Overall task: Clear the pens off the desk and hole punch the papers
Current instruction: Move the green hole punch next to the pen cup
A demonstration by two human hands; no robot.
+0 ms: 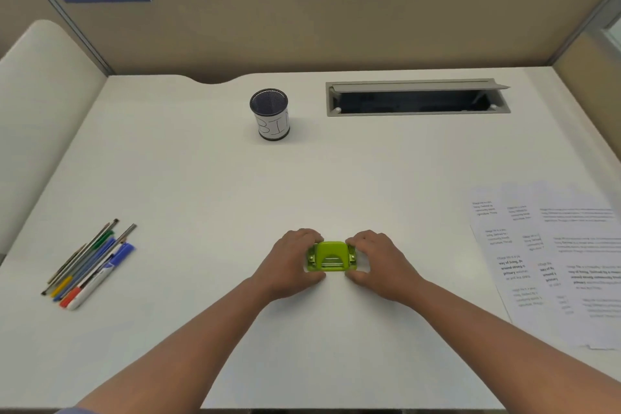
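The printed papers [554, 259] run off the right edge, their text too blurred to read. Both ends of the green hole punch [331, 256] sit hidden under the left hand [289, 265] and right hand [379, 265] (each grip covers one side).
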